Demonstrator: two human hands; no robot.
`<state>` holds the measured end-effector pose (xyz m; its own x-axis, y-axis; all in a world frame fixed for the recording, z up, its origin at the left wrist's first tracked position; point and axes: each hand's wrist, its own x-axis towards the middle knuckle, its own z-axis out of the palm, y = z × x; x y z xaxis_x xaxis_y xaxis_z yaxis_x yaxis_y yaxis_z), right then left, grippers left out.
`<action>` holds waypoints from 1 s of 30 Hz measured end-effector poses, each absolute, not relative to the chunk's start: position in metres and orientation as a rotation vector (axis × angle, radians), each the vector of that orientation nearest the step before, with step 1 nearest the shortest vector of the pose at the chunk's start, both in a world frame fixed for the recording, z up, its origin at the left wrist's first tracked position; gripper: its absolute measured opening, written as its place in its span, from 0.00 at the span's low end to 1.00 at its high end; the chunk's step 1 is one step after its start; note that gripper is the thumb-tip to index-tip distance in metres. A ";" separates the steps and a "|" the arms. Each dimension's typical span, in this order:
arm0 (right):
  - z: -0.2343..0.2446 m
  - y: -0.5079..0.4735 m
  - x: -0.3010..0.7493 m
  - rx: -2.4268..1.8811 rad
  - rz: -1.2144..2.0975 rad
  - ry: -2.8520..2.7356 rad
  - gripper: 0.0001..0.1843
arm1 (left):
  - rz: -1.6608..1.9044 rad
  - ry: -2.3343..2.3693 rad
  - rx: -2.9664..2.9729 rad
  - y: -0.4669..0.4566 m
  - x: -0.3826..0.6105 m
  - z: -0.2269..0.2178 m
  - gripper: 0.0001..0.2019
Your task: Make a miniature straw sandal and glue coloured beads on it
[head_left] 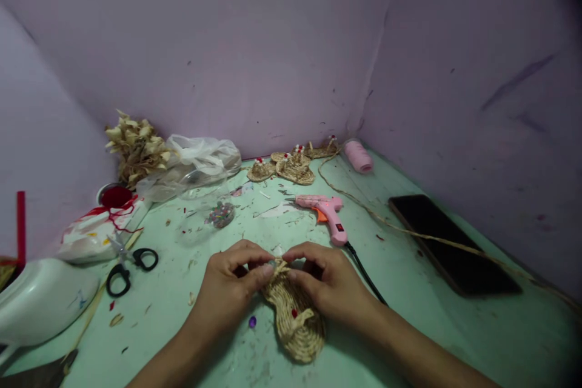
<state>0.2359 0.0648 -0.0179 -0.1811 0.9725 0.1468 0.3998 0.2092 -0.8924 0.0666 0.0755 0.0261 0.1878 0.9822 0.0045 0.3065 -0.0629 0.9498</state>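
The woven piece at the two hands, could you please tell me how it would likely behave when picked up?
The woven piece is probably light, since it looks thin. Its ridged, coiled rows suggest it would not be very slippery. Broad and flat, it seems unlikely to roll.

Straw sole [304, 344]: tan, coiled, narrow-waisted, lengthwise before you
Pale strip [304, 320]: across its nearer end
Red bit [294, 313]: beside the strip
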 end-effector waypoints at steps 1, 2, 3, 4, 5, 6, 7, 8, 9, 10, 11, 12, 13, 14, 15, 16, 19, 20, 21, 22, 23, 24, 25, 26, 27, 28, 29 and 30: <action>-0.018 0.065 0.236 -1.281 0.913 -1.720 0.11 | 0.921 1.275 1.561 0.076 0.067 0.026 0.05; -0.017 0.065 0.236 -1.275 0.888 -1.725 0.11 | 0.917 1.276 1.571 0.076 0.067 0.026 0.04; -0.016 0.064 0.236 -1.275 0.862 -1.731 0.11 | 0.914 1.274 1.578 0.076 0.067 0.027 0.04; -0.016 0.064 0.236 -1.279 0.837 -1.737 0.10 | 0.913 1.269 1.581 0.076 0.067 0.027 0.04; -0.015 0.064 0.236 -1.284 0.812 -1.742 0.10 | 0.910 1.261 1.583 0.076 0.067 0.027 0.05; -0.014 0.064 0.237 -1.286 0.788 -1.748 0.10 | 0.907 1.254 1.584 0.076 0.068 0.027 0.05; -0.013 0.064 0.237 -1.288 0.769 -1.753 0.10 | 0.904 1.249 1.584 0.076 0.068 0.027 0.05; -0.013 0.063 0.237 -1.291 0.754 -1.754 0.09 | 0.902 1.249 1.583 0.076 0.068 0.026 0.05; -0.012 0.063 0.237 -1.297 0.746 -1.755 0.09 | 0.902 1.255 1.581 0.077 0.068 0.025 0.05; -0.012 0.062 0.237 -1.303 0.746 -1.758 0.09 | 0.904 1.262 1.581 0.077 0.068 0.025 0.05; -0.012 0.062 0.236 -1.310 0.747 -1.761 0.09 | 0.904 1.271 1.580 0.077 0.068 0.023 0.05; -0.012 0.061 0.236 -1.312 0.748 -1.765 0.09 | 0.901 1.276 1.577 0.077 0.068 0.022 0.05; -0.011 0.061 0.236 -1.312 0.747 -1.767 0.08 | 0.895 1.278 1.571 0.078 0.067 0.021 0.05; -0.011 0.061 0.236 -1.311 0.746 -1.771 0.08 | 0.889 1.276 1.564 0.078 0.066 0.020 0.05; -0.011 0.061 0.236 -1.311 0.742 -1.772 0.08 | 0.880 1.270 1.554 0.078 0.065 0.018 0.05; -0.011 0.062 0.236 -1.314 0.738 -1.772 0.08 | 0.872 1.263 1.542 0.078 0.064 0.017 0.05; -0.010 0.062 0.236 -1.331 0.729 -1.769 0.08 | 0.864 1.246 1.519 0.078 0.062 0.014 0.05; -0.010 0.063 0.236 -1.331 0.727 -1.768 0.08 | 0.863 1.252 1.519 0.077 0.061 0.014 0.05; -0.010 0.063 0.236 -1.328 0.726 -1.768 0.08 | 0.870 1.266 1.526 0.077 0.061 0.014 0.05; -0.009 0.063 0.236 -1.324 0.727 -1.770 0.08 | 0.878 1.283 1.540 0.077 0.061 0.015 0.05; -0.009 0.063 0.236 -1.323 0.731 -1.772 0.08 | 0.884 1.301 1.561 0.077 0.061 0.016 0.05; -0.009 0.062 0.236 -1.324 0.734 -1.773 0.08 | 0.889 1.316 1.590 0.078 0.061 0.018 0.05; -0.008 0.062 0.236 -1.326 0.736 -1.774 0.08 | 0.891 1.324 1.631 0.078 0.062 0.020 0.05; -0.008 0.062 0.236 -1.329 0.735 -1.772 0.08 | 0.891 1.328 1.684 0.078 0.063 0.023 0.05; -0.008 0.062 0.236 -1.332 0.730 -1.770 0.08 | 0.892 1.329 1.746 0.078 0.064 0.025 0.05; -0.007 0.062 0.236 -1.333 0.724 -1.770 0.08 | 0.897 1.325 1.818 0.078 0.065 0.027 0.04; -0.007 0.061 0.235 -1.336 0.716 -1.771 0.08 | 0.908 1.316 1.896 0.078 0.065 0.028 0.04; -0.007 0.061 0.235 -1.338 0.705 -1.774 0.08 | 0.915 1.303 1.974 0.077 0.065 0.029 0.04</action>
<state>0.2350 0.0610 -0.0069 -0.1327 0.9570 0.2581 0.5184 0.2890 -0.8048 0.0655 0.0772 0.0287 0.2818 0.9341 0.2191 0.5232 -0.3410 0.7810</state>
